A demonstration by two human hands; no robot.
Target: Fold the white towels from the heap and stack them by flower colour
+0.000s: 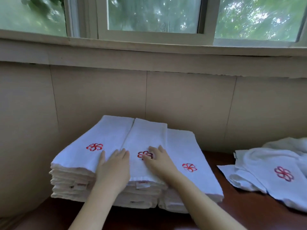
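Dark reddish-brown wood forms the counter (214,213), on which all the towels are laid. Nearest the camera, two bare forearms are extended over the folded stacks. The left hand (114,170) is spread flat, fingers straight, and pressed across the seam between the left stack (86,156) and the middle stack (146,136). The right hand (157,161) is laid open on the middle stack, its fingertips (146,158) placed over that towel's red flower (144,154). A lower right stack (187,156) is set touching the middle one, with a red flower (189,167) on top. A red flower (94,147) is also shown on the left stack. Well apart to the right, the unfolded heap (272,165) is piled loosely, a darker red flower (283,173) facing up. Behind everything, a beige panelled wall (182,100) is seen, and above it a window (154,14) with green foliage outside.
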